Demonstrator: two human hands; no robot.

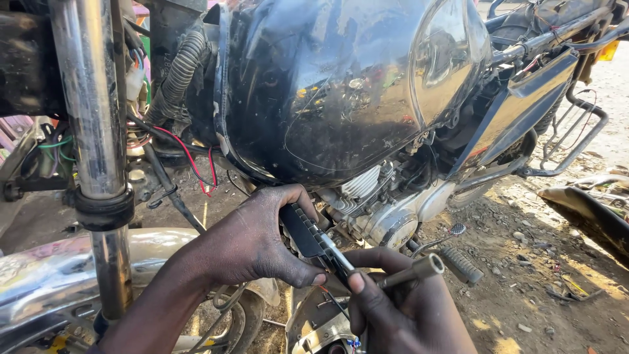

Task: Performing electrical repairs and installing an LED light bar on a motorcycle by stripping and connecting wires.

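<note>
The fingers [308, 278] of the left hand [252, 246] are wrapped over a flat black ribbed part [313, 237], with the thumb pressed along its near end; the part is held slanted just below the engine [386, 219], in the near middle of the scene. The fingers of the right hand [409, 314] are clenched on a metal socket wrench [413, 272], whose open round end points to the right, and the right thumb tip is laid against the lower end of the black part, so that both hands meet there.

No package, label or sign can be made out. A small yellow patch [609, 51] is seen at the far right edge, by the rear rack [573, 141].

A glossy black fuel tank [347, 85] fills the upper middle, smeared with dust. At the left a chrome fork tube [98, 131] stands upright, with red wires [193, 160] and a ribbed grey hose [177, 75] beside it. A chrome mudguard [59, 275] is seen at the near left, and a ribbed footpeg [460, 263] just right of the wrench.

The motorcycle is stood outdoors on bare ground [537, 288], brown and strewn with small stones and scraps, lit by strong sun. A dark curved panel [590, 213] is laid on it at the right.
</note>
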